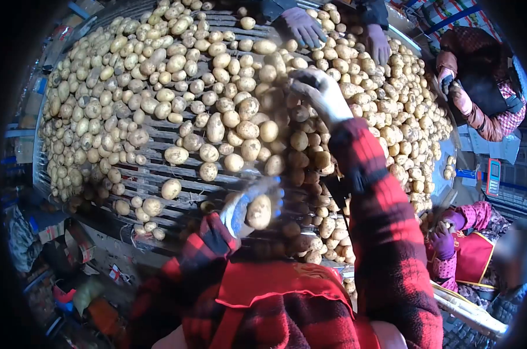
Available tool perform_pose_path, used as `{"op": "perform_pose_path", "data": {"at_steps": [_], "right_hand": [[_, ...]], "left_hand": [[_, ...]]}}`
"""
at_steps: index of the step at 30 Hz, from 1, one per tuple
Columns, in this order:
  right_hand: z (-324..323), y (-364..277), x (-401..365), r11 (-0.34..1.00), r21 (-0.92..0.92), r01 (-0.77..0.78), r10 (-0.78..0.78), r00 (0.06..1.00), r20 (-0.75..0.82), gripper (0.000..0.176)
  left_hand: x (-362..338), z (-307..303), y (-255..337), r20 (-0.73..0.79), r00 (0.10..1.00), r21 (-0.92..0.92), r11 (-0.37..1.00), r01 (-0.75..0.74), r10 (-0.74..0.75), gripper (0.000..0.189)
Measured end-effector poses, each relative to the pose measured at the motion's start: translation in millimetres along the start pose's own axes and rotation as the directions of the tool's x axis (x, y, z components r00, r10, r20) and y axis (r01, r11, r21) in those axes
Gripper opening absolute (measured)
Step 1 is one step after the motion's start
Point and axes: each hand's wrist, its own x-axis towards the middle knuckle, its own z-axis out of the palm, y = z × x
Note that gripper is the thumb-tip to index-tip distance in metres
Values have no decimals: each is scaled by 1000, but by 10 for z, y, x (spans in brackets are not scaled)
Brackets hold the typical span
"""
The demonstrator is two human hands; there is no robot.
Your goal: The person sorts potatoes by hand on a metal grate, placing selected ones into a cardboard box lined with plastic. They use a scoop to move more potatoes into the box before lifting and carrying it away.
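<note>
My left hand [240,210], in a white and blue glove, is blurred above the slatted table near my body. A large potato [258,212] rests in its palm, with blue fingertips showing behind it. My right hand [321,96], in a whitish glove with dark patches, reaches out over the heap of potatoes [400,104]. Its fingers point left and look apart, somewhat smeared by motion, and I see nothing held in them. Several potatoes close to those fingers are blurred too. Between my hands, the potatoes lie partly in the shadow of my right arm.
Wooden slats [159,152] show between loose potatoes. Across the table, another person's purple-gloved hands [303,26] touch potatoes. At the right edge sits a person with joined hands [454,90]; lower right, another person's purple-gloved hands [444,238] are close together. A red-framed device [494,177] hangs nearby.
</note>
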Motion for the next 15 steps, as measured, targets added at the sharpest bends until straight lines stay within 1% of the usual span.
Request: {"op": "perform_pose_path", "data": {"at_steps": [1,2,3,4,5,6,7,9,10,11,12,13,14,15], "right_hand": [[39,-206,-287,998,62,-8,9,1000,-12,35],[87,-375,-586,992,125,-19,22,999,-27,39],[132,-307,-800,993,118,-1,1,1000,4,37],[177,-228,-1005,993,112,19,-22,999,31,35],[294,-241,-1236,991,90,-97,97,995,8,33],[451,-260,-1444,974,72,-214,216,976,-20,31],[589,-127,-1610,926,261,-272,290,956,-32,27],[617,138,-1719,993,88,-76,95,970,-222,25],[606,214,-1797,903,362,-230,323,920,-222,25],[565,121,-1884,924,298,-239,307,928,-210,25],[557,52,-1929,885,393,-250,348,916,-201,39],[523,-65,-2052,820,508,-262,401,897,-186,45],[500,-348,-2132,745,614,-261,444,881,-165,51],[491,-276,-2233,792,574,-207,350,925,-149,62]], "left_hand": [[-45,395,83,-116,992,147,988,-42,60,52],[-7,493,121,-89,990,243,966,-89,113,52],[33,592,161,-62,984,334,933,-137,166,51],[168,469,199,38,996,187,978,-92,86,51],[304,346,239,136,991,50,999,-12,5,50],[307,438,185,77,996,273,960,-58,38,47],[311,530,131,17,997,485,871,-71,71,46],[312,633,44,-37,981,340,921,190,-188,44],[289,728,-70,-65,985,309,936,172,-160,44],[296,707,-95,-24,975,318,923,219,-223,45],[300,694,-104,18,959,326,908,262,-283,46],[249,670,-66,-59,947,335,888,316,-315,48],[198,719,-15,-133,931,344,866,364,-339,50],[140,733,-68,-57,978,416,886,204,-198,55]]}}
